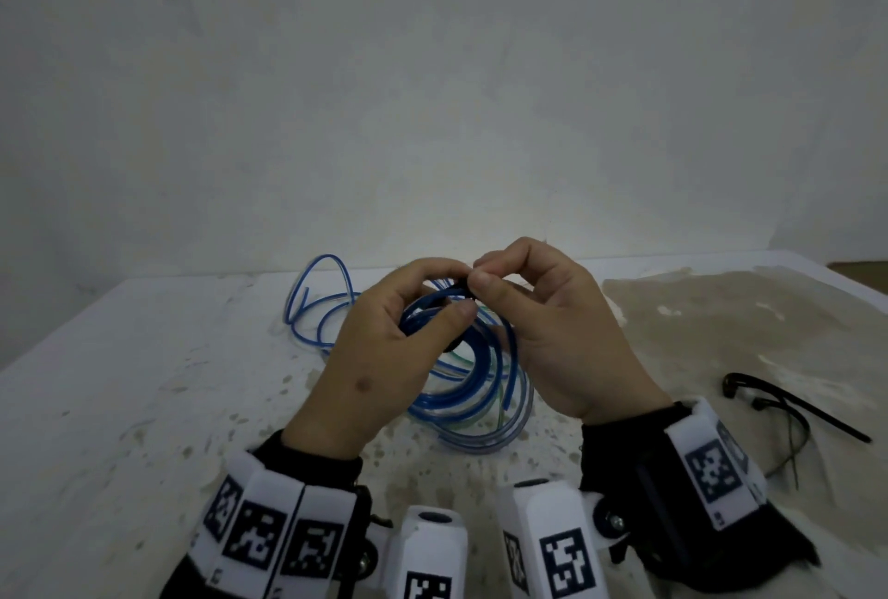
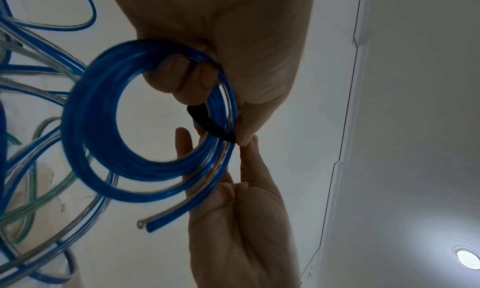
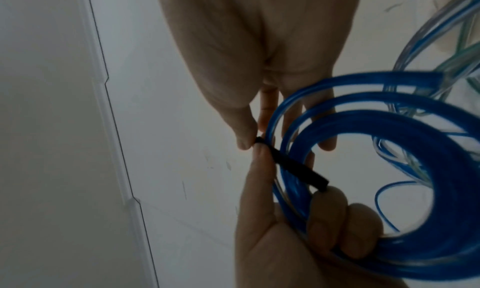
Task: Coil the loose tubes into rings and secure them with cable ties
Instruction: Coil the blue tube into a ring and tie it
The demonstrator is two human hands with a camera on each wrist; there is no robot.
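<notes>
My left hand (image 1: 451,310) holds a coil of blue tube (image 2: 85,117) above the table, with its fingers (image 2: 182,76) curled through the ring. A black cable tie (image 2: 207,124) crosses the coil's strands next to those fingers. My right hand (image 1: 485,274) pinches the tie's far end (image 3: 259,141) between thumb and forefinger, at the coil's outer edge. One cut end of the blue tube (image 2: 153,226) sticks out free below the ring. In the head view the coil (image 1: 427,303) and the tie (image 1: 461,291) are mostly hidden by both hands.
Loose blue, clear and greenish tubes (image 1: 480,430) lie in a heap on the white speckled table (image 1: 120,382) under my hands. One thin blue tube (image 1: 312,291) loops off to the back left. Spare black cable ties (image 1: 788,406) lie at the right. A wall stands close behind.
</notes>
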